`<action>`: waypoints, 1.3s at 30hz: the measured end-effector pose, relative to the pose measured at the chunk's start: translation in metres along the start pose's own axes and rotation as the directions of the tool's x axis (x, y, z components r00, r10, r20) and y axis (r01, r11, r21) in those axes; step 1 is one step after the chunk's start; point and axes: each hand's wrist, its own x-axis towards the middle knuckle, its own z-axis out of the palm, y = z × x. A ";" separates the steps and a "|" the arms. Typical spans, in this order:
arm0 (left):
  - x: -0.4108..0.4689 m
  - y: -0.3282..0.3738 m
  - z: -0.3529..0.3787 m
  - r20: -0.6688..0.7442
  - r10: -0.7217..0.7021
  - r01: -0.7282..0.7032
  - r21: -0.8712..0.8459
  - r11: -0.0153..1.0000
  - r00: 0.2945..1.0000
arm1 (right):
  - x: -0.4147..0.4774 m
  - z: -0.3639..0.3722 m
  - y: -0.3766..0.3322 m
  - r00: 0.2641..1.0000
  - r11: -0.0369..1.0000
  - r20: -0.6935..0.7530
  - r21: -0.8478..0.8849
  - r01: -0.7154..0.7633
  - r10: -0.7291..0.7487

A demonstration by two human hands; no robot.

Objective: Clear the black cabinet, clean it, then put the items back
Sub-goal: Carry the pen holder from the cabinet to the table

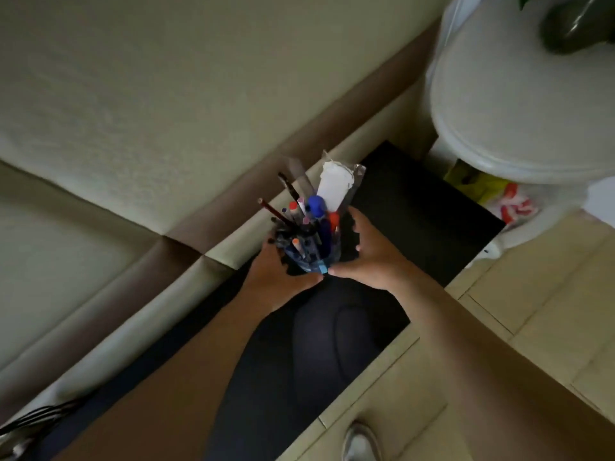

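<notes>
While both hands close round it, the pen cup [311, 259] sits between the palms, over the black cabinet [416, 207]. Cannot tell whether its base rests on the dark top or hangs just clear.

Left of the grip: pale wall [166, 94] runs close beside the cup; cables [36, 417] lie low and well apart. Two long pencils lean out toward this side. A swing leftward could catch them on the wall and flick them out.

Left hand [278, 274]: fingers curled round the cup's left side, thumb along its near edge. Dark bits bulge over the rim against these fingers; they look loose and could drop if the fingers shift.

Between the hands: cup crammed full. Pens [316, 206] stand well above the rim, and a white packet [334, 184] in clear wrap stands tallest at the far side. Top-heavy by the look of it, so any tilt away from the person would likely spill the tall items first.

Right hand [372, 257]: thumb at the near edge, fingers spread and curved round the right side. A lighter hold than the left, I judge; uneven pressure could twist the cup.

Right of the grip: bare cabinet top, then floor tiles [549, 294] past its edge. Spilled pens could roll off there and scatter.
</notes>
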 end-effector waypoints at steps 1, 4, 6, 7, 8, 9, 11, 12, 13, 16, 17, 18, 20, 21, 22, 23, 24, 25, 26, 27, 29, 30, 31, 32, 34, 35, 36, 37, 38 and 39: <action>0.009 -0.001 0.002 -0.002 0.004 -0.004 0.004 1.000 1.000 | 0.012 0.001 0.001 0.997 0.998 0.045 -0.002 0.057 -0.057; 0.024 -0.002 0.004 0.014 -0.008 0.008 0.013 1.000 1.000 | 0.030 0.004 -0.002 0.977 0.989 0.166 -0.042 0.139 -0.131; 0.028 -0.005 0.003 0.017 -0.028 0.028 0.008 1.000 0.999 | 0.034 0.007 -0.001 0.972 0.987 0.185 -0.047 0.153 -0.142; 0.030 -0.007 0.003 0.018 -0.034 0.034 0.004 0.999 0.999 | 0.036 0.009 0.002 0.973 0.989 0.186 -0.036 0.145 -0.136; 0.030 -0.008 0.003 0.020 -0.034 0.034 -0.006 0.999 0.999 | 0.035 0.009 0.003 0.974 0.990 0.186 -0.034 0.139 -0.130; 0.029 -0.008 0.003 0.026 -0.037 0.037 -0.014 0.999 0.999 | 0.035 0.009 0.005 0.975 0.990 0.185 -0.036 0.134 -0.126; 0.024 -0.007 0.001 0.032 -0.047 0.048 -0.022 0.999 0.998 | 0.030 0.009 0.005 0.971 0.987 0.199 -0.064 0.146 -0.131; 0.020 -0.006 0.001 0.037 -0.054 0.054 -0.018 0.998 0.998 | 0.025 0.008 0.003 0.970 0.985 0.202 -0.083 0.154 -0.135; 0.014 -0.003 0.000 0.046 -0.053 0.054 -0.013 0.998 0.998 | 0.020 0.007 0.002 0.971 0.984 0.198 -0.088 0.151 -0.132; -0.008 0.009 -0.006 0.072 -0.025 0.028 -0.033 0.999 0.997 | -0.007 -0.001 -0.008 0.977 0.987 0.173 -0.084 0.140 -0.124; -0.016 0.015 -0.010 0.082 -0.016 0.018 -0.028 0.999 0.997 | -0.018 -0.004 -0.013 0.979 0.988 0.163 -0.075 0.133 -0.119; -0.027 0.022 -0.014 0.089 -0.002 0.003 -0.008 1.000 0.996 | -0.030 -0.006 -0.020 0.982 0.989 0.153 -0.071 0.126 -0.114; -0.053 0.040 -0.024 0.095 0.034 -0.037 0.023 0.999 0.995 | -0.056 -0.009 -0.037 0.984 0.988 0.136 -0.088 0.125 -0.112; -0.068 0.049 -0.031 0.097 0.055 -0.059 0.033 0.998 0.994 | -0.069 -0.011 -0.046 0.985 0.986 0.133 -0.105 0.126 -0.111; -0.085 0.058 -0.038 0.096 0.069 -0.073 0.041 0.996 0.993 | -0.084 -0.012 -0.056 0.985 0.985 0.135 -0.119 0.126 -0.110; -0.102 0.068 -0.046 0.094 0.080 -0.084 0.041 0.996 0.992 | -0.100 -0.013 -0.067 0.985 0.984 0.133 -0.124 0.130 -0.113; -0.121 0.075 -0.054 0.091 0.094 -0.097 0.030 0.995 0.991 | -0.118 -0.012 -0.080 0.985 0.982 0.124 -0.131 0.133 -0.117; -0.141 0.081 -0.064 0.090 0.107 -0.109 0.017 0.994 0.990 | -0.137 -0.012 -0.094 0.986 0.982 0.111 -0.131 0.135 -0.120; -0.162 0.088 -0.074 0.084 0.130 -0.131 0.007 0.991 0.988 | -0.157 -0.010 -0.108 0.988 0.982 0.096 -0.133 0.134 -0.122; -0.184 0.093 -0.084 0.076 0.152 -0.153 0.009 0.988 0.985 | -0.180 -0.008 -0.124 0.988 0.982 0.088 -0.131 0.139 -0.128; -0.233 0.097 -0.105 0.062 0.185 -0.187 0.033 0.982 0.981 | -0.229 0.002 -0.156 0.986 0.975 0.082 -0.158 0.159 -0.147; -0.259 0.096 -0.116 0.054 0.192 -0.194 0.035 0.980 0.980 | -0.256 0.009 -0.172 0.983 0.968 0.082 -0.182 0.175 -0.162; -0.287 0.095 -0.126 0.046 0.200 -0.201 0.028 0.979 0.979 | -0.282 0.018 -0.186 0.982 0.962 0.081 -0.204 0.184 -0.171; -0.313 0.091 -0.137 0.037 0.218 -0.219 0.025 0.975 0.975 | -0.310 0.028 -0.201 0.980 0.956 0.078 -0.219 0.195 -0.182; -0.368 0.085 -0.159 0.034 0.253 -0.253 0.017 0.967 0.967 | -0.361 0.049 -0.230 0.977 0.949 0.071 -0.235 0.211 -0.199; -0.395 0.082 -0.172 0.030 0.259 -0.259 0.023 0.966 0.965 | -0.385 0.062 -0.243 0.975 0.946 0.073 -0.238 0.221 -0.210; -0.421 0.079 -0.186 0.020 0.277 -0.278 0.040 0.960 0.961 | -0.407 0.075 -0.258 0.973 0.942 0.078 -0.244 0.230 -0.218; -0.446 0.075 -0.200 0.008 0.293 -0.293 0.065 0.954 0.956 | -0.429 0.088 -0.272 0.970 0.939 0.077 -0.246 0.242 -0.230; -0.469 0.070 -0.215 -0.010 0.316 -0.314 0.082 0.946 0.949 | -0.448 0.103 -0.285 0.967 0.935 0.072 -0.249 0.253 -0.243; -0.490 0.065 -0.230 -0.024 0.329 -0.326 0.095 0.941 0.944 | -0.464 0.117 -0.297 0.965 0.934 0.072 -0.244 0.263 -0.253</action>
